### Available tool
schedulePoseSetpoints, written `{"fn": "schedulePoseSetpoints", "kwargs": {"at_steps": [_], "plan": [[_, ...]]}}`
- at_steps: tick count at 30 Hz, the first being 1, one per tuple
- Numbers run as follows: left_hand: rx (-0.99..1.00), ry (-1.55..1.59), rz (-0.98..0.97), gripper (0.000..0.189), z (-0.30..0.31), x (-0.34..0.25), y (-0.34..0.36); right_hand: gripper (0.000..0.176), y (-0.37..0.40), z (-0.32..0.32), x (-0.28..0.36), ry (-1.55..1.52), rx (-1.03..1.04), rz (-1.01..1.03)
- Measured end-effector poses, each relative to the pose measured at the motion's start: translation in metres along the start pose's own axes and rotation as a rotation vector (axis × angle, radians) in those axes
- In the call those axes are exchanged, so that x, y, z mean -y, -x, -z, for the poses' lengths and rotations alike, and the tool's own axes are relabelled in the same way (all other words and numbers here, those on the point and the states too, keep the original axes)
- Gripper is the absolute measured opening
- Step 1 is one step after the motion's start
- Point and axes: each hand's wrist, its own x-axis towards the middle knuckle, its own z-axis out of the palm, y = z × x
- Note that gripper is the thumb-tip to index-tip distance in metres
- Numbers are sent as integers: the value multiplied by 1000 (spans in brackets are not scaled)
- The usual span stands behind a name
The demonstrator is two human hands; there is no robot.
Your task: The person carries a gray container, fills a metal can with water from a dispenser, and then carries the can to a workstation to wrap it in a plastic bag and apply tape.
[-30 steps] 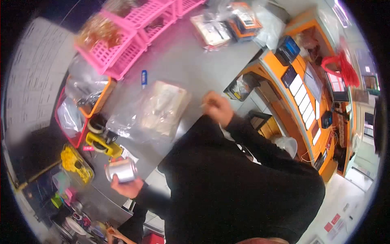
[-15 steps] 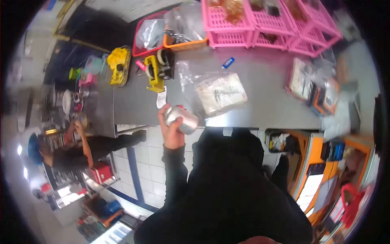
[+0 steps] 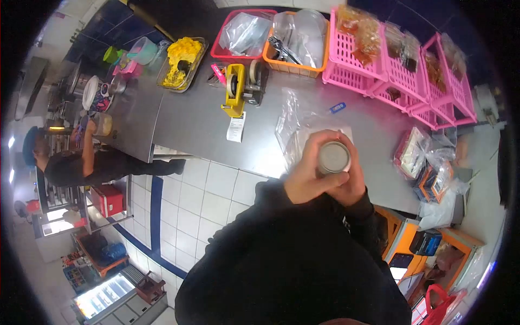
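Observation:
A silver can (image 3: pixel 333 157) is held between my two hands near the front edge of the metal table, its round flat end facing the camera. My left hand (image 3: pixel 309 179) wraps the can's left side, with the thumb across its near edge. Around the right side curls my right hand (image 3: pixel 355 184), closed on the same can. Behind the hands, a clear plastic bag (image 3: pixel 290 122) lies on the table; my hands largely cover the pale packet next to it. A small blue item (image 3: pixel 337 108) lies beyond them.
Tape dispensers, one yellow (image 3: pixel 234 89), stand left of centre near a printed paper slip (image 3: pixel 235 127). A tray of yellow food (image 3: pixel 181 65), an orange basket (image 3: pixel 298 66) and pink baskets (image 3: pixel 352 70) line the back. Another person (image 3: pixel 70 165) works at far left.
The can has moved right and its flat end has turned toward the camera. My right hand, unseen before, now holds it too. The view has shifted and turned.

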Motion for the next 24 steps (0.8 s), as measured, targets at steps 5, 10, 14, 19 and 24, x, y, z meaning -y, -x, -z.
{"fn": "schedulePoseSetpoints", "kwargs": {"at_steps": [5,10,14,19,24], "plan": [[-573,-232,83,82,74,37,-28,28,-16,-5,-61,-226,-109,-479],[-636,-692,165,76,102,92,-38,52,-73,-24,-88,-372,-308,-171],[-595,-498,-124,62,98,64,-47,69,-82,7,-99,-419,-169,-188],[-147,132,-80,43,108,19,-61,82,-92,7,-71,-595,305,-295],[31,196,-105,24,119,24,-63,77,-97,-6,-44,-617,441,-334]]}}
